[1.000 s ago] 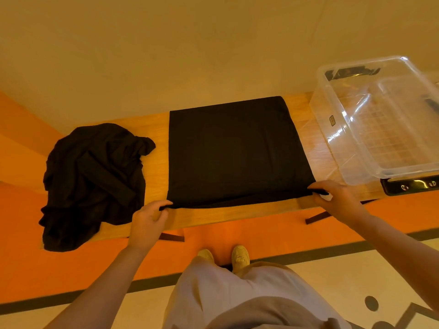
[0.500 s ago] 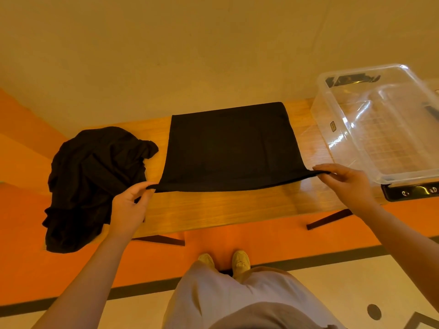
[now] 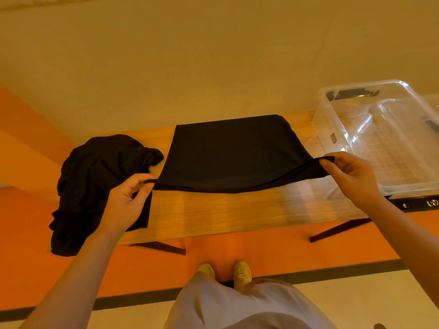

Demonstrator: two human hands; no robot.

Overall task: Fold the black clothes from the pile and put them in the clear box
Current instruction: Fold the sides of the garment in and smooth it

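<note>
Against the wall, a long wooden bench (image 3: 213, 210) carries everything. Clear box (image 3: 380, 138) sits at its right end, nothing folded inside that I can make out. Black garment (image 3: 232, 153), a flat rectangle, lies mid-bench with its far edge down on the wood and its near edge lifted and sagging between the hands. Pile of black clothes (image 3: 95, 181) is heaped at the left end, spilling over the front edge. Left hand (image 3: 126, 203) pinches the near-left corner (thumb and forefinger); right hand (image 3: 351, 176) pinches the near-right corner, just beside the box.
</note>
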